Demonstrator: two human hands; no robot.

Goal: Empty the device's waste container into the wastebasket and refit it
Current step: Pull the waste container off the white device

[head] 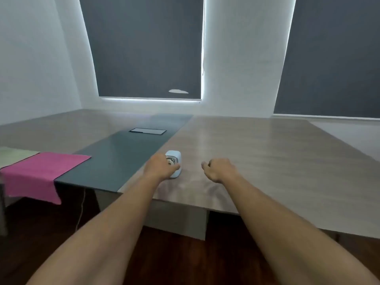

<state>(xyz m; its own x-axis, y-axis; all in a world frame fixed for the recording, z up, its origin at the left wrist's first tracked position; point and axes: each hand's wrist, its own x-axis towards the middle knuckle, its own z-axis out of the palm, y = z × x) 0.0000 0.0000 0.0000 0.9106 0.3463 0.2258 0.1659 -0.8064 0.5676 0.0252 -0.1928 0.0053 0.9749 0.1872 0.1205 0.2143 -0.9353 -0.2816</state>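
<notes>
A small pale-blue device (pixel 174 161) with a shiny metal part on its top stands on the wooden table (pixel 257 157), close to the dark centre strip. My left hand (pixel 160 167) is wrapped around its left side, fingers on the front. My right hand (pixel 219 169) hovers a little to the right of the device, fingers loosely curled, holding nothing and apart from it. No wastebasket is in view.
A dark grey strip (pixel 123 153) runs down the table with a recessed cable hatch (pixel 148 131). A pink cloth (pixel 39 173) hangs over the table's left front edge. Two windows with dark blinds are behind. Dark wooden floor lies below.
</notes>
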